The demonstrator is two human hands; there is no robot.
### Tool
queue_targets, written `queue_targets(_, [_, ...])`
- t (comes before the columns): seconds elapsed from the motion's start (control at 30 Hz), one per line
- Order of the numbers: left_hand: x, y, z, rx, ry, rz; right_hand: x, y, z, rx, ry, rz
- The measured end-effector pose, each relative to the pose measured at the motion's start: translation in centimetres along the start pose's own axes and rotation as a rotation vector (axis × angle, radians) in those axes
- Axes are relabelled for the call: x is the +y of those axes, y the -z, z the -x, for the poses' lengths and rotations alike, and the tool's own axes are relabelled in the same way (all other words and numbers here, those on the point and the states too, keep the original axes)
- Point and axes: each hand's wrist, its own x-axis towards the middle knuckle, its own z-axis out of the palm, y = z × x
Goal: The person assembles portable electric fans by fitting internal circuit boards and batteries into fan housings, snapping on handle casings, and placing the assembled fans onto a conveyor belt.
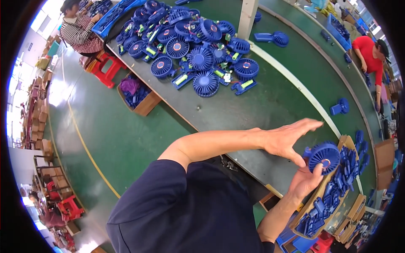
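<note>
A round blue fan head [324,158] with a slatted housing and thin wires at its centre is gripped in my right hand [304,182], the thumb on its near face. Just above and left of it is my left hand [287,141], with fingers stretched out and thumb apart, holding nothing. Whether its thumb touches the fan I cannot tell. Below and right of my hands, a long cardboard box [301,223] holds many blue plastic fan parts [333,189]. Farther up the bench lies a heap of blue fan units [201,59], some showing green-yellow batteries [181,79].
The dark workbench [177,107] runs diagonally beside a green conveyor belt [303,59] with loose fans [278,39] on it. A white post [248,19] stands at the bench's far side. Co-workers sit at far left [78,31] and far right [369,52]. A carton [145,107] and red stool [105,69] are on the floor.
</note>
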Motion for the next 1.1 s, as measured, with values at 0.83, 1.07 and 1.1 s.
queue_targets(0.83, [2.2,-5.1,8.6,0.423,1.121,1.286,1.3,-1.8,6.6,0.014,-0.336,-0.246])
queue_targets(1.07, [0.8,-5.5,9.5,0.263,1.070,0.942,0.6,-1.7,10.6,-0.034,-0.087,0.350])
queue_targets(1.1, [1.2,-6.0,9.7,0.307,1.053,0.861,0.4,-1.0,10.0,-0.008,-0.099,0.423])
